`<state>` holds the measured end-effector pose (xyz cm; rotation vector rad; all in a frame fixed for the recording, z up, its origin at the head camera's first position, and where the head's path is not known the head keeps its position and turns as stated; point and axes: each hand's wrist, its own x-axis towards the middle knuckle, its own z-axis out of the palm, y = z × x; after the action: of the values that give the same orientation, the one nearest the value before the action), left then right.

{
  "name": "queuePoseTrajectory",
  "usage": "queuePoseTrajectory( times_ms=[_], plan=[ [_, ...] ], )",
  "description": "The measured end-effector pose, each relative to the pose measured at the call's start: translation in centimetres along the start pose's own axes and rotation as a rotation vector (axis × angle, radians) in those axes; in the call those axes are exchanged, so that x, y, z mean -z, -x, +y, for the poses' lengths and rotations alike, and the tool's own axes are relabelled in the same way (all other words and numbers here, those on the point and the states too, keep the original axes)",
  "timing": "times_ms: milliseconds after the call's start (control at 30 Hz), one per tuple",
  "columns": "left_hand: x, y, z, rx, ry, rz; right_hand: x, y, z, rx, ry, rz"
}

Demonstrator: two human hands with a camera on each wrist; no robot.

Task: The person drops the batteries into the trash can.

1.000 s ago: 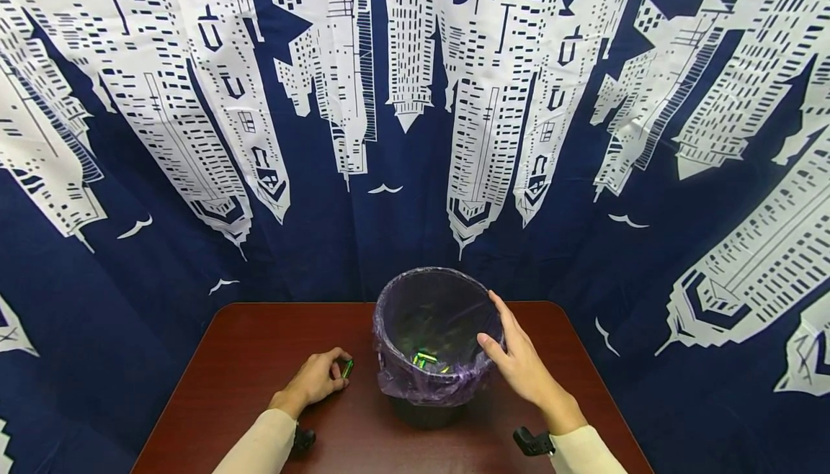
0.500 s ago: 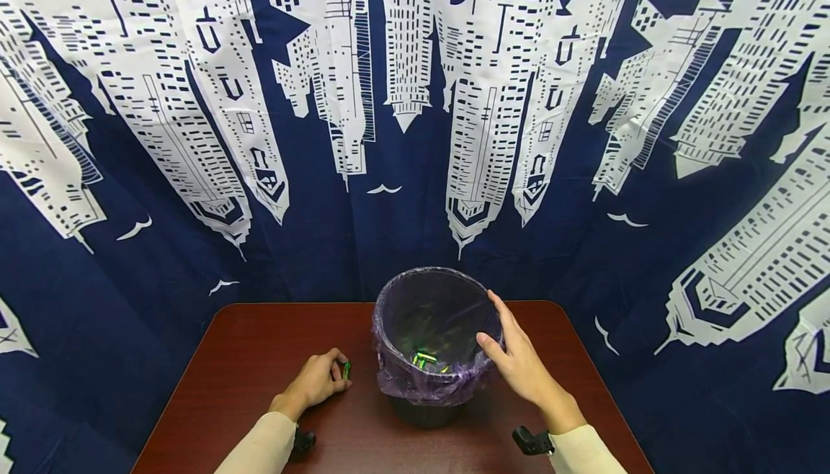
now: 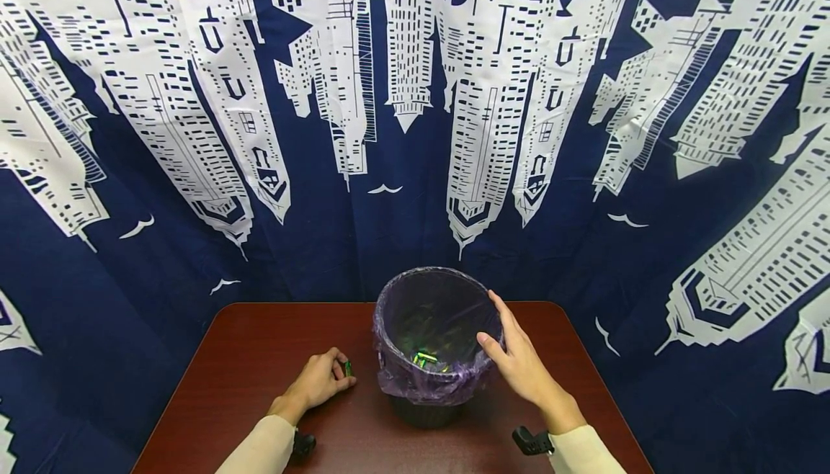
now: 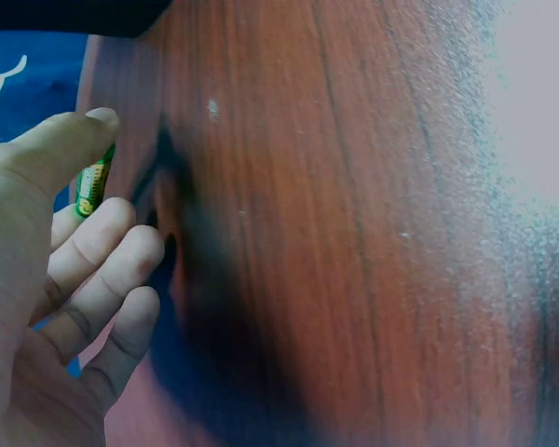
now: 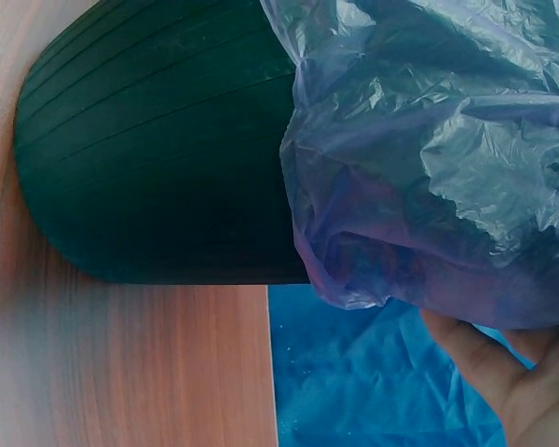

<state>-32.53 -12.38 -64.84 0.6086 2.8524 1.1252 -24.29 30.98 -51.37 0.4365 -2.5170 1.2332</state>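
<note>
A small green battery (image 3: 348, 368) with yellow lettering is pinched between the thumb and fingers of my left hand (image 3: 315, 379), low over the table left of the bin. In the left wrist view the battery (image 4: 92, 184) shows between thumb and fingertips. The dark trash bin (image 5: 158, 158) stands upright, lined with a thin purple plastic bag (image 3: 424, 387) folded over its rim. Several green batteries (image 3: 426, 356) lie inside at the bottom. My right hand (image 3: 527, 369) rests against the bin's right rim with fingers fairly straight, touching the bag; some fingertips are hidden.
The reddish-brown wooden table (image 3: 246, 344) bears the bin near its middle. Behind it hangs a navy curtain (image 3: 311, 243) printed with white upside-down buildings. Both wrists wear a black strap device (image 3: 533, 441).
The battery has turned slightly within my left fingers, its visible part now shorter, and the fingertips have shifted slightly right. My right hand and the bin have stayed put.
</note>
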Motion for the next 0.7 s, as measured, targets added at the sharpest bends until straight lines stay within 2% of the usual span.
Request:
queuePoseTrajectory(
  times_ms=[267,467,700],
  plan=[
    [1.3,-0.5,1.5,0.013,0.014,0.077,0.1,-0.2,-0.2,0.006,0.003,-0.001],
    [2.7,-0.5,2.9,0.036,0.048,0.086,0.2,-0.4,-0.3,0.013,0.007,-0.005],
    [3.9,-0.5,4.4,-0.014,0.033,0.132,-0.2,0.0,-0.3,0.007,0.012,-0.004]
  ],
)
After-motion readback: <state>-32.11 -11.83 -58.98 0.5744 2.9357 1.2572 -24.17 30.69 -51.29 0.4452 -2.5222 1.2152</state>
